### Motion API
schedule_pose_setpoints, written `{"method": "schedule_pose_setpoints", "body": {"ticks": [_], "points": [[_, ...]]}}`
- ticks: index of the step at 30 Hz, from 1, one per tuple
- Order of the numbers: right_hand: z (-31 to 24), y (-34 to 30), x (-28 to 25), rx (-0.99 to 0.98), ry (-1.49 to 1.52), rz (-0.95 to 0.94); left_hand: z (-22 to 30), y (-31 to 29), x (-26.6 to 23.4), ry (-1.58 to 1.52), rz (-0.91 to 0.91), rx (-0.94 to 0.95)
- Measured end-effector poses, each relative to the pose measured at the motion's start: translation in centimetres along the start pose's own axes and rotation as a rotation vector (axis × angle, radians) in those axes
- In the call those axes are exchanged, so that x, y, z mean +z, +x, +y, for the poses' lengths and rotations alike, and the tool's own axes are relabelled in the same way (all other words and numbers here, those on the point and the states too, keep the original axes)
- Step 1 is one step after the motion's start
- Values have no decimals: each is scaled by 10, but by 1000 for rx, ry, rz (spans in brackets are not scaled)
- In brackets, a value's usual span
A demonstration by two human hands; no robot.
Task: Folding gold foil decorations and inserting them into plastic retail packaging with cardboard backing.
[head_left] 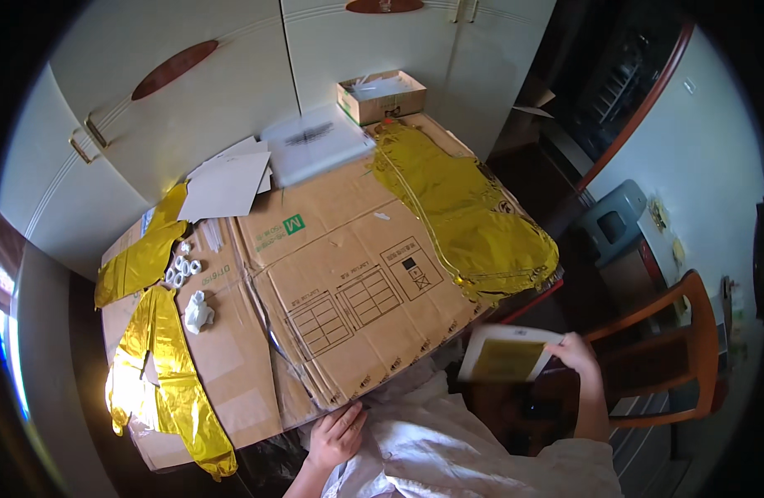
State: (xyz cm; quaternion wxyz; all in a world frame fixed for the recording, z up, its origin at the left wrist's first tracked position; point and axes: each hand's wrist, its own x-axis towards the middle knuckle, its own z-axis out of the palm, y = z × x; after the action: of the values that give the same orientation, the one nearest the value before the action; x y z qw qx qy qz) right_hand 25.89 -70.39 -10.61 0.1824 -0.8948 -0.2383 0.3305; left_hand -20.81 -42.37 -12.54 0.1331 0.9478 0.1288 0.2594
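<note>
My right hand (575,353), off the table's near right side, grips the right edge of a flat white-bordered piece with a dull gold panel (508,358). That piece is slightly blurred, and I cannot tell whether it is a card or a packet. At the cardboard's near edge, against my pale clothing, lies my left hand (339,436) with its fingers laid out and nothing seen in them. Flattened cardboard (349,241) covers the table before me. A large gold foil sheet (457,207) is spread over its right side.
More gold foil (170,357) lies at the left, beside a small white figurine (198,313) and several white rings (181,270). Farther back are white cards (228,183), a clear plastic-covered stack (311,145) and an open box (382,97). A wooden chair (697,349) stands at right.
</note>
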Motion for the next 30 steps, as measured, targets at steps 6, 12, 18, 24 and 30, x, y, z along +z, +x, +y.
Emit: {"method": "schedule_pose_setpoints", "body": {"ticks": [6, 12, 18, 24, 30], "points": [[57, 83, 22, 90, 522, 429, 0, 0, 12, -69, -43, -4], [77, 201, 108, -154, 556, 705, 1, 4, 15, -147, -48, -28], [4, 194, 155, 106, 163, 535, 1, -11, 12, -101, -38, -125], [4, 149, 150, 45, 97, 916, -2, -13, 19, -121, -33, -167], [-41, 62, 181, -199, 530, 431, 1, 11, 42, -255, -105, -207]]}}
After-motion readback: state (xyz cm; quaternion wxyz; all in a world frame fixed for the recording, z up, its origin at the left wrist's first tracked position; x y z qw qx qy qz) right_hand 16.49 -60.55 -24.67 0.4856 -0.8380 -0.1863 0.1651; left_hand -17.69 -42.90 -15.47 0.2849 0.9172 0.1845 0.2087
